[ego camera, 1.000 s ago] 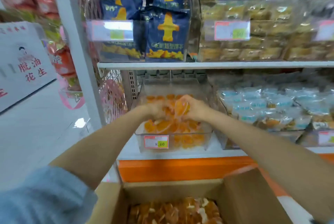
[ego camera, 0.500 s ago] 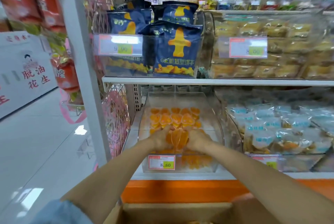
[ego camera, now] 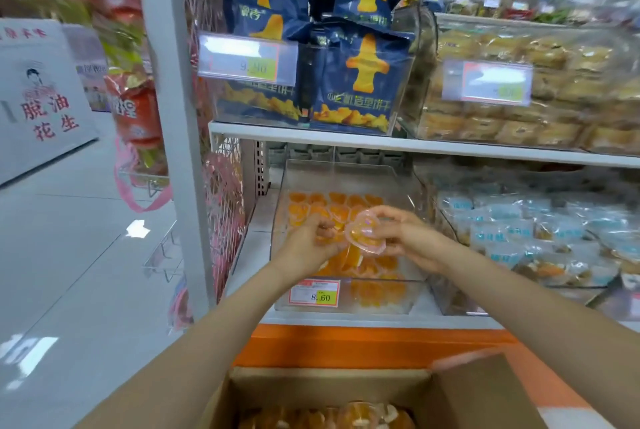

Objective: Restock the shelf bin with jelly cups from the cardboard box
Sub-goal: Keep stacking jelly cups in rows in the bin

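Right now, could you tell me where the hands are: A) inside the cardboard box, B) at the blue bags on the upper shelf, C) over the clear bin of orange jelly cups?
C: the left hand and right hand, which holds a jelly cup, are above the clear bin.

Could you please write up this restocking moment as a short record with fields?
Bin: clear plastic shelf bin, lower shelf, partly filled with orange jelly cups
Right hand: pinches one pinkish clear jelly cup above the bin
Left hand: at that cup's left edge; grip blurred
Box: brown cardboard box below, holds more cups
Tag: red-bordered price tag on bin front, reads 8.60
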{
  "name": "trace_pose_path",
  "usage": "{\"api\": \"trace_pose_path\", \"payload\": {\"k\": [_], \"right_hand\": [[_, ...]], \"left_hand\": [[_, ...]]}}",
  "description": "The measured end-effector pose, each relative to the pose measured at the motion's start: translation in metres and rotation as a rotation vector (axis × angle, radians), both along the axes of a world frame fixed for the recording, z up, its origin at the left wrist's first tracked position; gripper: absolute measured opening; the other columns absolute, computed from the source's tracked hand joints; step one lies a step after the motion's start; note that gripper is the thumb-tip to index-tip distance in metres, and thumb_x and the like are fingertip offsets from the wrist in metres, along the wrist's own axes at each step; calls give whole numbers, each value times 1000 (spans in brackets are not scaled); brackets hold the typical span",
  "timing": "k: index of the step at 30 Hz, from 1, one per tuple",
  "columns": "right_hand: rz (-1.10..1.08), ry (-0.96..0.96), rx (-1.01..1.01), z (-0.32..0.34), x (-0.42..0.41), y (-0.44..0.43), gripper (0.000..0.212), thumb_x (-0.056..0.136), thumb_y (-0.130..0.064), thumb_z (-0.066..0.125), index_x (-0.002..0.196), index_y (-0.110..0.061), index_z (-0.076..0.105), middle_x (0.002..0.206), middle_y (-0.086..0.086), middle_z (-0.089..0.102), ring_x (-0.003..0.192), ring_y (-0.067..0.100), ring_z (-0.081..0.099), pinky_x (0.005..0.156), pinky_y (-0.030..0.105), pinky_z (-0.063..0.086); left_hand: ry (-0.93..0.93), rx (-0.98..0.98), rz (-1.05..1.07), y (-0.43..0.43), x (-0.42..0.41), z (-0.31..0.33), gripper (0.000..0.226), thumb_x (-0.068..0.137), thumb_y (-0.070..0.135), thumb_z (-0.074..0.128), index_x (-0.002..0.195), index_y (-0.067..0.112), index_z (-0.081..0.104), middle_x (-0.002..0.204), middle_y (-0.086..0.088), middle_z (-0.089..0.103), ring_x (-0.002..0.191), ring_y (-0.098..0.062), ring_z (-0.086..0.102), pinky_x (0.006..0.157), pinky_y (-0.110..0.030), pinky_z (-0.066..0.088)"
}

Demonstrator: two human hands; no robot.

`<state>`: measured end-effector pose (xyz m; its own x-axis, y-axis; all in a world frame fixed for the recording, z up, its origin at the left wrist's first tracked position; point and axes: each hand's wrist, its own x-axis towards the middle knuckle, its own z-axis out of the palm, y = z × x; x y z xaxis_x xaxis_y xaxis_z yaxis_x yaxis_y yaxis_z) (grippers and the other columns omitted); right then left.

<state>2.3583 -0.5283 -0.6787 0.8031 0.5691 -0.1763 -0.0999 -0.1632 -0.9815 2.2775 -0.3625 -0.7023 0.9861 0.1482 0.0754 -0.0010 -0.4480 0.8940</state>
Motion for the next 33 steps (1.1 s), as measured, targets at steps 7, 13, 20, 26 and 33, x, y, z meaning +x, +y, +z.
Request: {"api": "trace_pose_path", "payload": {"k": [7, 13, 20, 26, 33], "right_hand": [[-69, 99, 88, -18, -29, 4, 24, 83, 3, 63, 104, -9, 58, 97, 12, 67, 76, 17, 69, 65, 26, 59], [68, -642, -421, -12, -38, -2, 64, 70, -18, 81, 125, -24, 48, 115, -5, 53, 86, 2, 53, 69, 9, 46], [237, -931, -699, 3, -37, -2, 67, 72, -30, 80, 129, -18, 48, 112, -8, 38, 94, 0, 41, 75, 6, 35], [148, -1054, -891, 36, 17, -4, 59, 71, -36, 78, 124, -21, 55, 117, -2, 52, 100, 12, 52, 80, 9, 40], [179, -1127, -1329, 35, 96, 7, 64, 74, -56, 68, 128, -25, 54, 132, 1, 52, 118, 20, 47, 91, 24, 35]], "left_hand": [[112, -306, -25, -9, -1, -1, 21, 89, 4, 59, 82, 17, 44, 70, -8, 60, 52, -10, 58, 48, -19, 48], [144, -308, -6, -8, -5, 2, 20, 89, 1, 58, 79, 16, 47, 64, -5, 57, 43, -3, 52, 39, -14, 38], [164, -351, -11, -13, -5, 8, 19, 88, 1, 58, 79, 16, 50, 67, -6, 58, 49, -6, 50, 39, -13, 37], [-84, 464, 151, 5, -7, 12, 29, 89, 33, 58, 114, 19, 51, 109, 2, 57, 105, -19, 51, 87, -35, 44], [-88, 811, 159, 40, -34, -1, 46, 92, 37, 49, 135, 27, 37, 141, 1, 31, 128, -22, 29, 103, -35, 27]]}}
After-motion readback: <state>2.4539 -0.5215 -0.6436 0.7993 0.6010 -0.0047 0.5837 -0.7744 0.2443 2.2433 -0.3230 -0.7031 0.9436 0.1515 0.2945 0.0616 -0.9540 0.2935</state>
